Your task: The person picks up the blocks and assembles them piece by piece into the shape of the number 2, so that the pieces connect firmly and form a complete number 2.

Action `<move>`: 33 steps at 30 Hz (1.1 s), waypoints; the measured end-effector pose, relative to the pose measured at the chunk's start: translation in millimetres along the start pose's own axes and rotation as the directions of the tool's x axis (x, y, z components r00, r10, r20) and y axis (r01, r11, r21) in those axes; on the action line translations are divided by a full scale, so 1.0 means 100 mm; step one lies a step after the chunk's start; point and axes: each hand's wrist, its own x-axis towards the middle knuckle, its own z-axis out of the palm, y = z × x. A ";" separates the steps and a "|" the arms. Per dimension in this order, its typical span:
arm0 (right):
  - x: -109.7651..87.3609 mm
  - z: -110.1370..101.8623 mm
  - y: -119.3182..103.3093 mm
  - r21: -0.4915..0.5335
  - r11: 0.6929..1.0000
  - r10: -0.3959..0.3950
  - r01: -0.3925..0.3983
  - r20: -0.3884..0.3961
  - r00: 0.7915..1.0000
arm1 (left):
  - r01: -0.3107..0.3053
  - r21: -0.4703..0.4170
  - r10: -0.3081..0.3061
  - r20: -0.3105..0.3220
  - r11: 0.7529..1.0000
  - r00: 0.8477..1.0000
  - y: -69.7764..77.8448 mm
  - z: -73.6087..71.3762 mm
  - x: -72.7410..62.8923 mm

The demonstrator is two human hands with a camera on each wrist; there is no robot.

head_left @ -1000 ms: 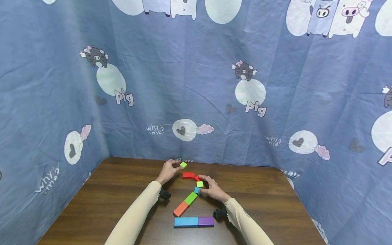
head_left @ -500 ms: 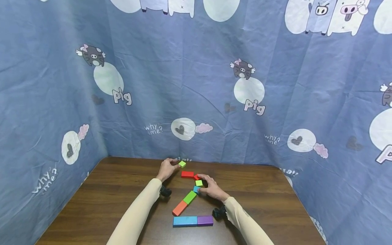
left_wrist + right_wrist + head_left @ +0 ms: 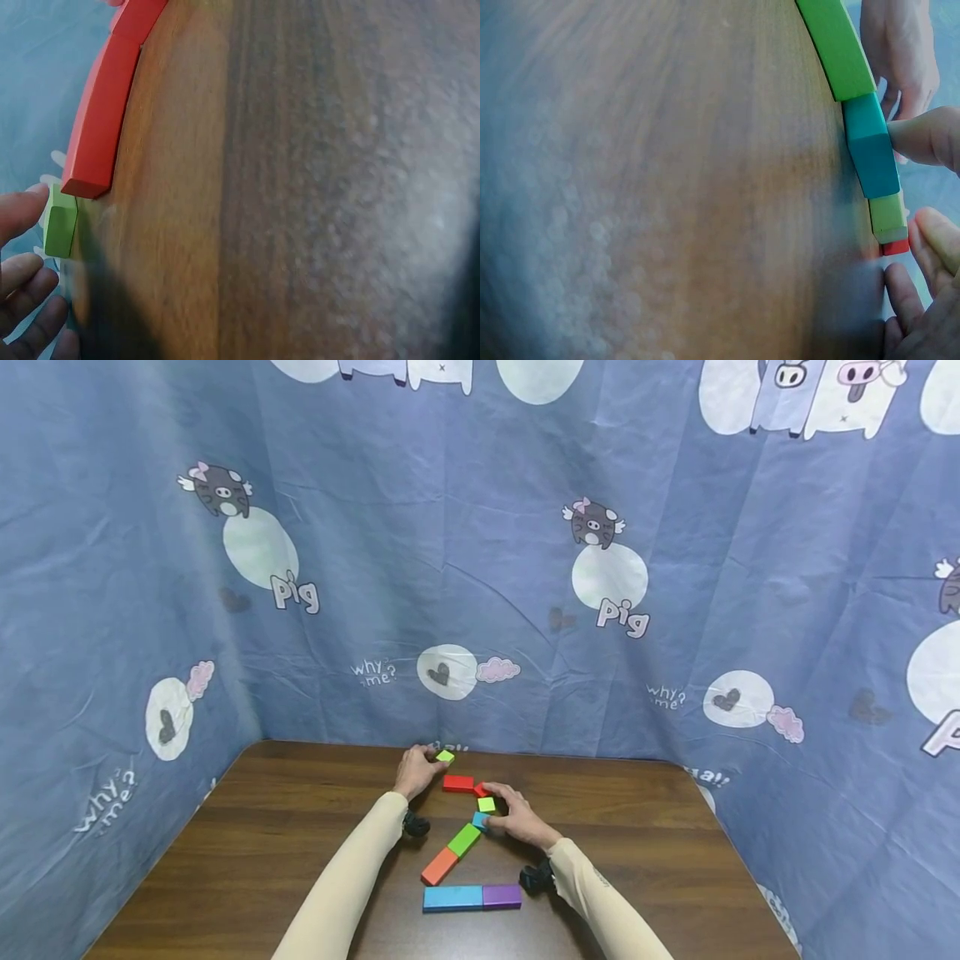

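At the table's back edge my left hand (image 3: pixel 418 772) pinches a small lime-green block (image 3: pixel 446 757) between thumb and fingers. Just in front of that block lies a red rectangular block (image 3: pixel 458 783). My right hand (image 3: pixel 523 818) spans a bent row of small blocks: its thumb touches the blue block (image 3: pixel 874 154), and its index finger is at the small red block (image 3: pixel 481 790). Between these two sits another lime-green block (image 3: pixel 486 805). A green rectangular block (image 3: pixel 464 841) and an orange one (image 3: pixel 439 866) continue the line toward the front.
A long blue block (image 3: pixel 452 898) and a purple block (image 3: pixel 502 897) lie end to end nearer the front. The brown wooden table (image 3: pixel 637 860) stands against a blue patterned cloth (image 3: pixel 510 568) at the back and sides.
My left hand and forearm have shifted slightly to the right about the lime-green block. The right hand has stayed at the small blocks, and the head view has moved a little.
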 end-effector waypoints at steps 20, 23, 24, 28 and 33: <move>0.02 0.00 -0.01 0.026 0.999 0.028 -0.028 0.013 1.000 | -0.011 0.053 0.011 0.001 0.999 1.000 0.06 0.06 -0.01; 0.00 0.00 -0.01 -0.016 1.000 -0.018 0.018 -0.005 1.000 | -0.045 0.072 0.046 -0.013 0.996 0.999 0.05 0.06 -0.01; -0.01 -0.01 -0.01 -0.017 1.000 -0.022 0.022 -0.008 1.000 | -0.056 0.074 0.057 -0.016 0.996 0.998 0.05 0.06 -0.02; 0.01 -0.01 -0.02 0.026 0.999 0.039 -0.039 0.009 0.999 | -0.086 0.077 0.088 -0.025 0.993 0.996 0.02 0.02 -0.04; 0.04 0.00 0.01 0.038 0.995 0.094 -0.095 0.027 0.995 | -0.083 0.063 0.083 -0.001 0.995 0.997 -0.05 -0.05 -0.07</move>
